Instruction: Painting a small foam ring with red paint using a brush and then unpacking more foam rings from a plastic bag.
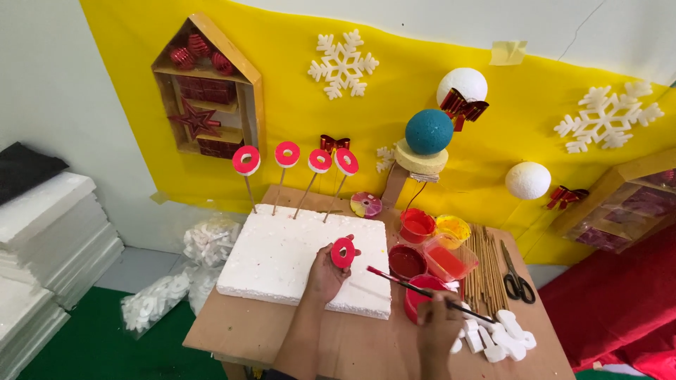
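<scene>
Left hand [325, 276]: fingertips pinched a red-painted foam ring [343, 252], held upright.
Right hand [438, 325]: grip closed around a thin red-tipped paintbrush [415, 287].
Hidden: ring's back.

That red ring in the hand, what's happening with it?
A person is painting foam rings red. The left hand holds up a red ring over the white foam slab. The right hand holds a paintbrush with a red tip, next to the pots of red paint. Four painted rings on sticks stand stuck in the slab's far edge. Plain white foam pieces lie by the right hand.
</scene>
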